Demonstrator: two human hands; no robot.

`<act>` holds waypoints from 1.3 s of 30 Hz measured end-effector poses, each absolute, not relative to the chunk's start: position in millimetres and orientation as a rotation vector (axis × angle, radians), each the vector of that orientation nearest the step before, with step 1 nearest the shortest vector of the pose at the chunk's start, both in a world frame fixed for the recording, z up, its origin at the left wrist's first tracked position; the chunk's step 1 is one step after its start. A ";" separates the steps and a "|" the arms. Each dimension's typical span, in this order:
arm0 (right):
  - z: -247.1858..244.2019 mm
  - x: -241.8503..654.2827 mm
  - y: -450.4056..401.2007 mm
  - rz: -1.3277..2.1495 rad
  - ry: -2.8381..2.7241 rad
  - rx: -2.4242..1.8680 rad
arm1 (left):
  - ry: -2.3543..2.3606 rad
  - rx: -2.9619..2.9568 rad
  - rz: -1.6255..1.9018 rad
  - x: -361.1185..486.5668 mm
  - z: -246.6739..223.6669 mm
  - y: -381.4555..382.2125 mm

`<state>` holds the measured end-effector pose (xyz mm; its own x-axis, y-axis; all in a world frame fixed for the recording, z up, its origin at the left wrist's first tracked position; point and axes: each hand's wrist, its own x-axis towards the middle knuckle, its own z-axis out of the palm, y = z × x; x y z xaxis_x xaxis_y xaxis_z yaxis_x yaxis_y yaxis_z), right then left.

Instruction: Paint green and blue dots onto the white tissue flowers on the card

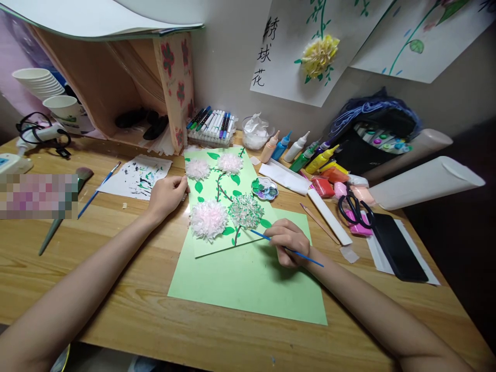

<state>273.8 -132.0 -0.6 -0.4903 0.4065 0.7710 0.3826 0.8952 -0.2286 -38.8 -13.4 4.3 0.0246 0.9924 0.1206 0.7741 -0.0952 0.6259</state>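
Note:
My right hand (289,242) pinches a thin blue paintbrush (306,257), its tip close to the lower edge of a green-tinted flower picture (211,247). Curled at that picture's left edge, my left hand (168,196) grips it near the middle. Raised pale pink paper flowers (209,221) sit on the picture, with one white-and-green flower (247,211) just above the brush tip. Painted green leaves and dark stems run between them. Underneath lies a larger light green sheet (248,289). A small flower-shaped palette (265,188) with green and purple paint touches the picture's right side.
Paint bottles (296,151), a bowl of white tissue (257,132) and a marker box (211,124) line the back. Scissors (355,206) and a black phone (399,248) lie right. On the left are a paint-stained paper (135,178), another blue brush (98,190) and paper cups (64,108).

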 end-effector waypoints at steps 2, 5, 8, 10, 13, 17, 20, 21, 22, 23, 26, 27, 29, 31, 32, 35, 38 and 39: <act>-1.9 274.9 -133.4 0.040 -2.134 -0.610 | 1.798 1.920 0.763 -38.6 4.2 -13.4; -7.3 278.0 -135.7 0.044 -2.054 -0.676 | 1.796 1.927 0.764 -38.6 4.1 -13.3; -14.8 282.5 -131.6 0.072 -1.795 -0.812 | 1.792 1.934 0.765 -39.5 4.1 -13.0; -18.6 286.5 -122.8 0.114 -1.526 -0.962 | 1.793 1.933 0.761 -40.0 4.5 -13.0; -20.3 293.9 -105.1 0.265 -1.267 -1.143 | 1.795 1.932 0.735 -40.3 6.0 -13.3; -18.9 300.1 -91.4 0.494 -1.282 -1.275 | 1.791 1.921 0.701 -40.1 8.5 -14.0; -18.0 300.1 -91.3 0.524 -1.310 -1.314 | 1.805 1.907 0.690 -39.6 9.5 -14.3; -17.8 299.8 -91.9 0.519 -1.320 -1.327 | 1.807 1.907 0.688 -39.3 9.6 -14.3; -17.7 299.6 -92.5 0.517 -1.329 -1.342 | 1.808 1.908 0.689 -39.0 9.7 -14.5; -17.7 299.5 -92.8 0.518 -1.337 -1.356 | 1.807 1.908 0.690 -38.7 9.8 -14.6; -18.3 299.7 -92.2 0.553 -1.341 -1.356 | 1.804 1.895 0.691 -38.4 9.8 -15.1; -18.6 299.8 -91.8 0.566 -1.336 -1.347 | 1.804 1.892 0.693 -38.6 9.7 -15.2; -19.3 299.9 -90.8 0.587 -1.318 -1.337 | 1.802 1.895 0.700 -39.1 9.1 -15.2; -19.5 300.2 -90.0 0.614 -1.305 -1.346 | 1.796 1.908 0.708 -39.8 8.3 -14.9; -19.3 300.3 -89.7 0.618 -1.302 -1.349 | 1.793 1.913 0.709 -40.2 7.7 -14.6; -18.1 299.8 -90.0 0.564 -1.290 -1.312 | 1.797 1.922 0.711 -41.3 6.2 -13.8; -18.2 295.4 -95.2 0.472 -1.257 -1.204 | 1.794 1.936 0.717 -41.8 5.0 -13.1; -18.8 292.7 -98.7 0.453 -1.251 -1.152 | 1.790 1.941 0.720 -41.8 4.7 -13.0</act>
